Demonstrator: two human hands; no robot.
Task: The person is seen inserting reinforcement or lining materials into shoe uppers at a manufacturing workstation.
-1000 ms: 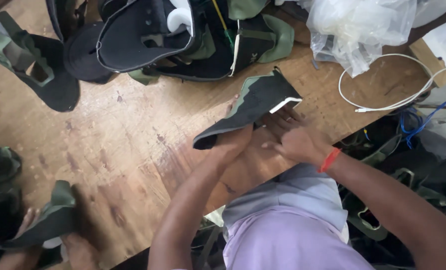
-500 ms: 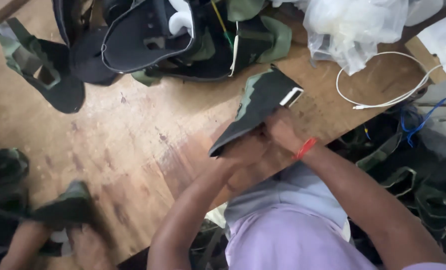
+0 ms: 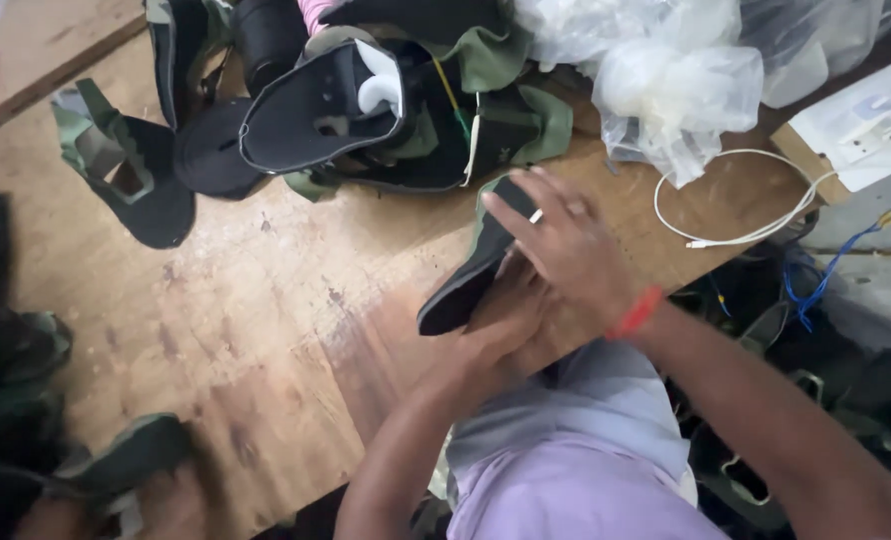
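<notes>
At the table edge: I hold a black shoe upper (image 3: 463,285).
Right hand (image 3: 566,245): flat over it, fingers spread.
Left hand (image 3: 501,330): gripping beneath.

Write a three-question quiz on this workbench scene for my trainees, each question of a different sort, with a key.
1. True or false: both hands, the left hand and the right hand, are on the dark shoe piece.
2. Multiple choice: the white cable lies on A) the wooden table, B) the floor, C) the person's lap.
3. Fill in: the band on the right wrist is coloured ____.

Key: 1 true; 2 A; 3 red.
</notes>
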